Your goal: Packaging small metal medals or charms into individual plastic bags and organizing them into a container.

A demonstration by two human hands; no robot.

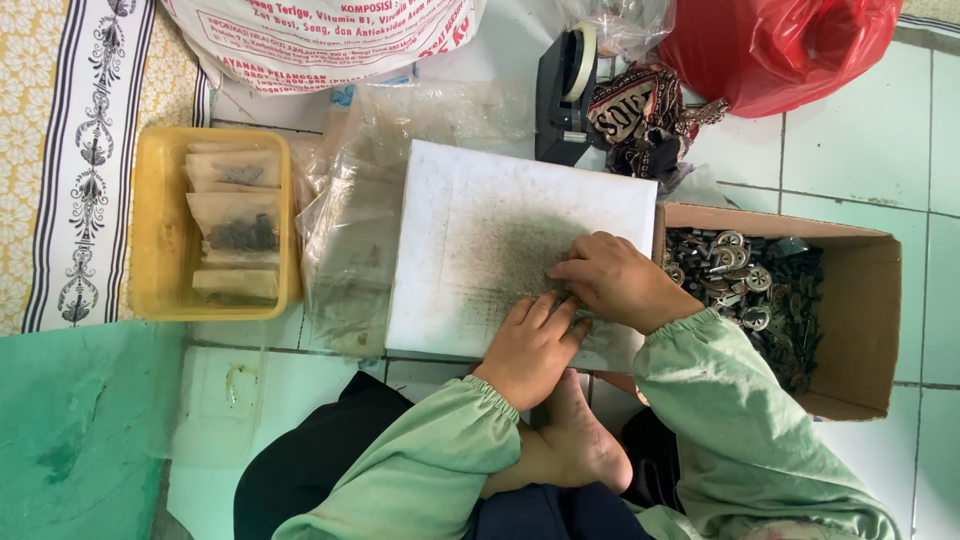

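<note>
A white board point(480, 230), smudged dark grey in the middle, lies on the floor in front of me. Both hands rest on its near right part, fingers pressed down and touching each other. My left hand point(530, 345) lies palm down at the board's near edge. My right hand point(615, 280) sits just above it, fingers pointing left. Something small lies under the fingertips, but it is hidden. Both arms wear light green sleeves.
A cardboard box point(860, 300) of small dark metal parts stands at the right. A yellow tray point(150, 240) with filled small bags sits at the left, clear plastic bags point(350, 230) beside it. A tape dispenser point(565, 90), red bag point(780, 50) and printed sack point(320, 35) lie beyond.
</note>
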